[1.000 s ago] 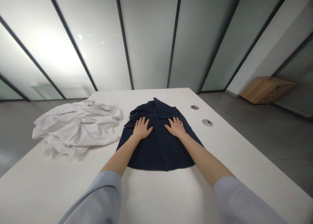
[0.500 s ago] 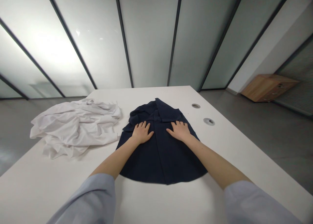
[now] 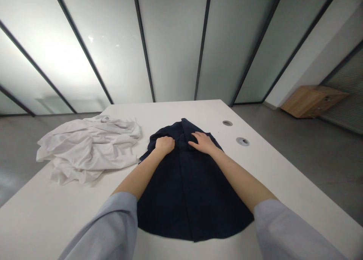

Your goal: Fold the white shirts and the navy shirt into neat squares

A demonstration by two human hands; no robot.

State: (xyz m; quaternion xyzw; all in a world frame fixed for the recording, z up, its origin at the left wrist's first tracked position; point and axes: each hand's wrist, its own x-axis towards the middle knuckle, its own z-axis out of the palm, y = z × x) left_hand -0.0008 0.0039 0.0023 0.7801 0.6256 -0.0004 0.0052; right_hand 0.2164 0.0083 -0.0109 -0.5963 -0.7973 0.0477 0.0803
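A dark navy shirt [image 3: 184, 192] lies on the white table in front of me, its curved hem toward me and a seam running down its middle. Its far end is folded over and bunched. My left hand [image 3: 165, 144] is closed on the cloth near that end, left of the seam, with its fingertips hidden. On the folded part to the right of the seam rests my right hand [image 3: 203, 142], its fingers spread and the thumb apart. Both forearms lie across the shirt's sides.
A crumpled white cloth garment [image 3: 90, 146] lies to the left, partly over the table's left edge. Two round cable holes, a far one [image 3: 227, 123] and a nearer one [image 3: 242, 141], sit at the right of the table [image 3: 283, 192]. A wooden cabinet [image 3: 312, 101] stands on the floor beyond.
The shirt has slid toward me, its hem now lower in view. My left hand has closed from flat to gripping the cloth. My right hand has shifted left and farther onto the folded part.
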